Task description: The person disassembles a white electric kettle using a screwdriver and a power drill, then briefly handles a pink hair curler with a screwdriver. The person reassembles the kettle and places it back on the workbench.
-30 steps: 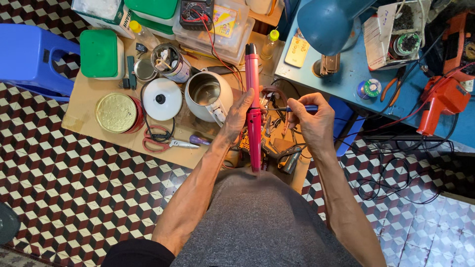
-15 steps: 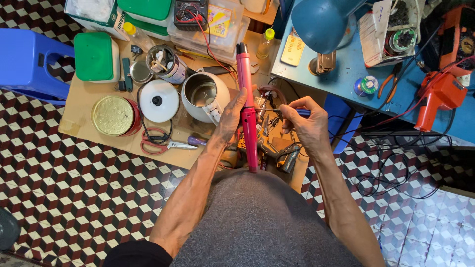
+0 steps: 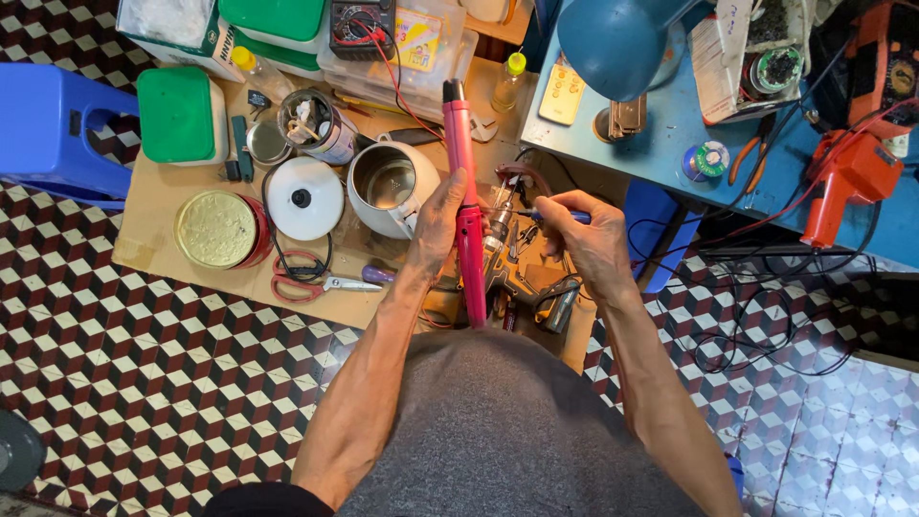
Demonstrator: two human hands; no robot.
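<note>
From the head camera, looking straight down: my left hand (image 3: 438, 222) is wrapped around the long pink tool (image 3: 465, 196), gripping it about midway along its length. The tool runs from near me, at the front edge of the wooden board (image 3: 153, 230), away toward the far side, where its dark tip ends just beside the small yellow-capped bottle (image 3: 508, 81).

My right hand (image 3: 592, 239) is closed narrowly on a thin blue-handled tool (image 3: 560, 216), pinched between thumb and fingers, its point aimed left at the pink tool and the cluster of small metal parts (image 3: 512, 263) lying between my hands. How far the tip reaches I cannot tell.

Just left of my left hand stands the open metal kettle (image 3: 391, 188), and left of that its white lid (image 3: 303, 197), then a round tin (image 3: 218, 228). Red-handled scissors (image 3: 304, 280) lie near the board's front edge. A green-lidded box (image 3: 177, 115) sits far left, beside a blue stool (image 3: 53, 129). To the far right a blue lamp (image 3: 613, 43) stands on a blue table (image 3: 670, 158), with an orange tool (image 3: 847, 177) further right. The floor (image 3: 144, 402) is patterned tile.
</note>
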